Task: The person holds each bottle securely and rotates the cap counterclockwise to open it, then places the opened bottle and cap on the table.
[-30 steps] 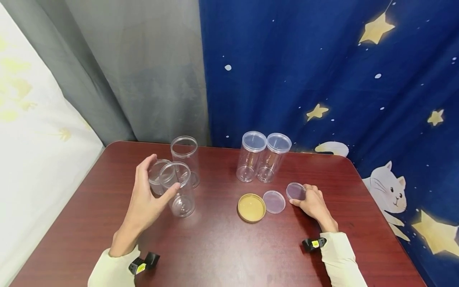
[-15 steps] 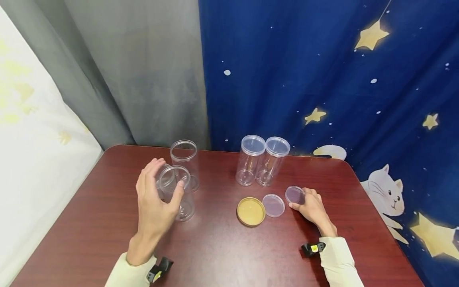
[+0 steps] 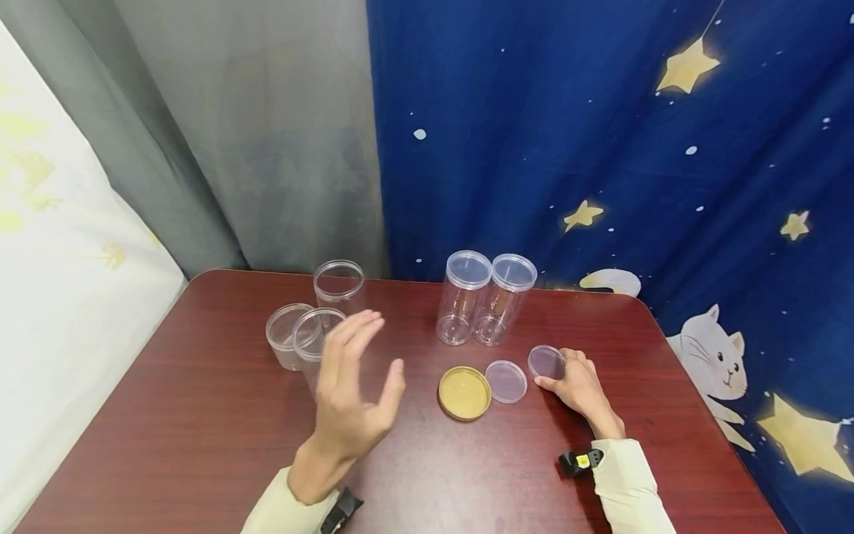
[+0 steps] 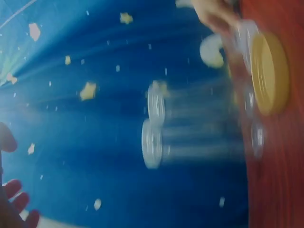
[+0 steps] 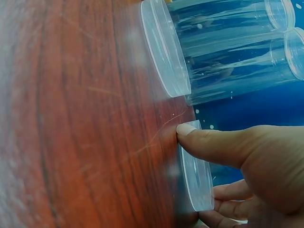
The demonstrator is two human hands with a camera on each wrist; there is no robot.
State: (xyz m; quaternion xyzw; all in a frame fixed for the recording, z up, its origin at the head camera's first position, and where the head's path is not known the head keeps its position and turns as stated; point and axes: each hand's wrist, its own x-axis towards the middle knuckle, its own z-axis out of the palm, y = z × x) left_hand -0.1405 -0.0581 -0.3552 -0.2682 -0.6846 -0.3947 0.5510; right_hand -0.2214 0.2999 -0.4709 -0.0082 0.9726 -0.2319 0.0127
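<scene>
My right hand pinches a clear plastic lid at the table's right side, thumb at its near edge and fingers on the far side. The right wrist view shows this lid low at the wood. My left hand hovers with fingers and thumb spread, holding nothing. Partly behind it stands a tall clear jar without a lid. A short wide clear jar and another tall uncapped jar stand close by. Between my hands lie a gold lid and a second clear lid.
Two tall clear jars with lids, one left and one right, stand side by side toward the back. The reddish-brown table ends at a grey curtain and a blue starry curtain.
My left hand has moved right, away from the short jar and across the front tall jar, staying spread. My right hand keeps its pinch on the clear lid in the same place.
</scene>
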